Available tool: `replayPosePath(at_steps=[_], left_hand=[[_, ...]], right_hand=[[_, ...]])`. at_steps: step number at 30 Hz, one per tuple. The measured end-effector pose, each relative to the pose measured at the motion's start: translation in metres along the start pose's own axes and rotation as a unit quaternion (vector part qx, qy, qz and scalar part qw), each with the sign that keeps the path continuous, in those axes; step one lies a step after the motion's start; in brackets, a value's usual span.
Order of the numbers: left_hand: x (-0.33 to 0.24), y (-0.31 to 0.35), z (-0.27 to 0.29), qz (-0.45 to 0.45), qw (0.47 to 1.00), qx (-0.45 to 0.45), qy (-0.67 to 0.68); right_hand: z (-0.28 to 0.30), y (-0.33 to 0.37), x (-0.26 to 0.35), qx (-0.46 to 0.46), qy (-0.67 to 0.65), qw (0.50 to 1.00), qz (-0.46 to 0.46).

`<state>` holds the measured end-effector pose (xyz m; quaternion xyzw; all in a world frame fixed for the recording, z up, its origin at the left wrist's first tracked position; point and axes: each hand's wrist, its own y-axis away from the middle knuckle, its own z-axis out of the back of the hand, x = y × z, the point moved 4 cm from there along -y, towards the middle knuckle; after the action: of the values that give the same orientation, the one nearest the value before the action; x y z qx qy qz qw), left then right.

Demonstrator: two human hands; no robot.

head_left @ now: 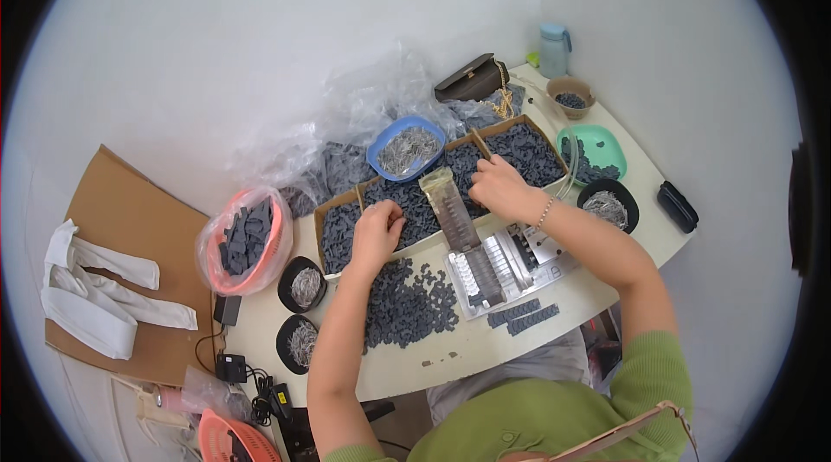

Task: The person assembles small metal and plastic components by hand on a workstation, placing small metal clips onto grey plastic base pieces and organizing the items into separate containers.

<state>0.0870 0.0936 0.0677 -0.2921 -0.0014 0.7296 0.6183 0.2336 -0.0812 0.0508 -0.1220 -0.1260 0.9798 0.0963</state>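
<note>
My left hand (376,235) is over the front edge of a long divided cardboard box (424,243) full of small dark grey pieces (342,232). Its fingers are curled together, and anything in them is too small to make out. Farther right, my right hand (504,190) reaches into the same box with bent fingers. Its fingertips are partly hidden, so what they pinch cannot be seen. Between the hands, a block wrapped in yellowish tape (448,206) leans from the box toward a metal fixture with ribbed rows (493,270). Loose grey pieces (407,304) lie heaped left of the fixture.
Behind the box sit a blue tray of metal pins (409,148) and a dark handbag (472,79). Black bowls of pins (303,284) stand left; another black bowl (608,205) and a green tray (603,150) are right. A pink basket (279,241) stands at the left edge.
</note>
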Motion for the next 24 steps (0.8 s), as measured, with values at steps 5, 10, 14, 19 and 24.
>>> replayPosePath(at_steps=[5,10,14,19,24], left_hand=[[-0.052,0.054,-0.023,-0.119,0.987,-0.054,0.099],[-0.102,0.117,-0.055,-0.21,0.976,0.035,-0.056],[-0.123,0.13,-0.054,-0.236,0.965,-0.015,-0.118],[-0.114,0.134,-0.042,-0.203,0.978,-0.035,-0.042],[-0.052,0.097,-0.033,-0.061,0.994,-0.058,-0.063]], right_hand=[[0.001,-0.004,-0.009,-0.09,-0.174,0.979,-0.063],[0.024,0.029,0.018,-0.072,-0.399,0.914,-0.021],[0.028,0.057,0.059,-0.009,-0.406,0.914,0.013],[0.013,0.077,0.093,-0.076,-0.273,0.954,0.102],[0.023,0.095,0.106,-0.118,-0.208,0.957,0.167]])
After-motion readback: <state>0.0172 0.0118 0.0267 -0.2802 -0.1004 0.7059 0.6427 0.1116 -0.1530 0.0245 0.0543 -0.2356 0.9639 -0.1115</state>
